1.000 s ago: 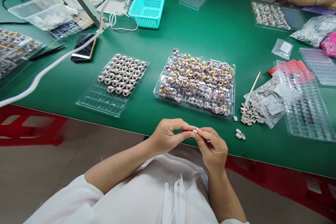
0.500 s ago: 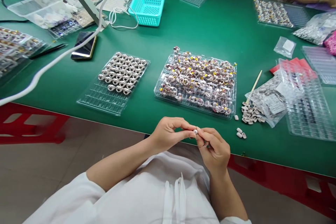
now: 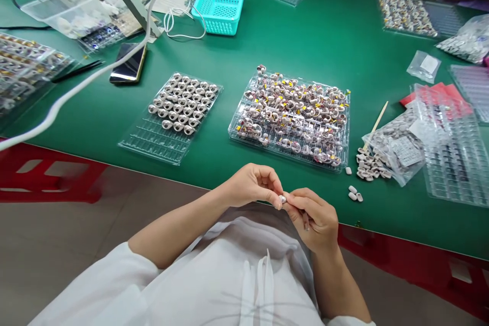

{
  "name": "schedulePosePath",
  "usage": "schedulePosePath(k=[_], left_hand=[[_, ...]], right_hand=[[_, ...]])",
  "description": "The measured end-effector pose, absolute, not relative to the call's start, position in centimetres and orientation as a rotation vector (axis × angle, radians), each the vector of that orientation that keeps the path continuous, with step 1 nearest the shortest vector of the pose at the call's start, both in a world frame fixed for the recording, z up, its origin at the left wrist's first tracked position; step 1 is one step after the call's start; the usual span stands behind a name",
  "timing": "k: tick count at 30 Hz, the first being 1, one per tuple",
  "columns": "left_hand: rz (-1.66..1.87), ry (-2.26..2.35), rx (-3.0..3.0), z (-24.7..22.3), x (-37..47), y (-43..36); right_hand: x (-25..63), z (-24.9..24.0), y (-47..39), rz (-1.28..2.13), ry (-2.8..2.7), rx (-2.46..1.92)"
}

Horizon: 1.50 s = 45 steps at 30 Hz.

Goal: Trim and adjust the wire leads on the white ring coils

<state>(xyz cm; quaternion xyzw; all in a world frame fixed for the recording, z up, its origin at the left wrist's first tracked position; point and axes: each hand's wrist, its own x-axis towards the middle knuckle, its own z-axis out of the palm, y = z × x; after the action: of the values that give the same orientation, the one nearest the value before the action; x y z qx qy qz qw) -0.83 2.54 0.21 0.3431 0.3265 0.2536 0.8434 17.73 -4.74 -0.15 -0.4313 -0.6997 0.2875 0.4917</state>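
Between my fingertips, just off the front table edge, is a small shiny silver-white part (image 3: pixel 282 198); its exact kind is too small to make out. My left hand (image 3: pixel 256 186) pinches it from the left with thumb and forefinger. My right hand (image 3: pixel 314 216) grips it from the other side, fingers curled, with something thin partly showing among them. Ahead lies a clear tray (image 3: pixel 234 135) heaped with small beige parts bearing yellow bits and wires. Left of that, another clear tray (image 3: pixel 147 142) carries neat rows of beige rounded shells (image 3: pixel 183 104).
Several loose beige caps (image 3: pixel 370 165), a wooden stick (image 3: pixel 378 122) and a plastic bag of parts (image 3: pixel 405 147) lie at the right by more clear trays (image 3: pixel 454 163). A turquoise basket (image 3: pixel 219 7), phone (image 3: pixel 129 63), tweezers (image 3: pixel 78 70) and white cable (image 3: pixel 57 107) are to the left.
My left fingers have shifted slightly, with the forefinger more bent around the small part. Both hands still hold it. The whole view has shifted slightly.
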Motion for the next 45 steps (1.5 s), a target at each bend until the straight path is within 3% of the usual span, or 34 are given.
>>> schedulePosePath(k=[19, 27, 33, 38, 41, 45], left_hand=[[0.553, 0.663, 0.932, 0.5, -0.9, 2.8], [0.313, 0.611, 0.981, 0.6, -1.4, 3.5], [0.578, 0.926, 1.410, 2.1, -1.3, 2.3], [0.618, 0.667, 1.761, 2.9, -1.3, 0.9], [0.555, 0.573, 1.667, 2.6, -1.5, 0.6], [0.617, 0.794, 1.256, 2.1, -1.4, 1.1]], right_hand=[[18.0, 0.2, -4.4, 0.884, -1.638, -1.086], [19.4, 0.6, -4.4, 1.029, -1.528, -1.271], [18.9, 0.3, -4.3, 0.889, -1.579, -1.364], [18.9, -0.6, -4.3, 0.733, -1.572, -1.300], [19.5, -0.6, -4.4, 0.699, -1.584, -1.218], [20.2, -0.2, -4.2, 0.683, -1.695, -1.032]])
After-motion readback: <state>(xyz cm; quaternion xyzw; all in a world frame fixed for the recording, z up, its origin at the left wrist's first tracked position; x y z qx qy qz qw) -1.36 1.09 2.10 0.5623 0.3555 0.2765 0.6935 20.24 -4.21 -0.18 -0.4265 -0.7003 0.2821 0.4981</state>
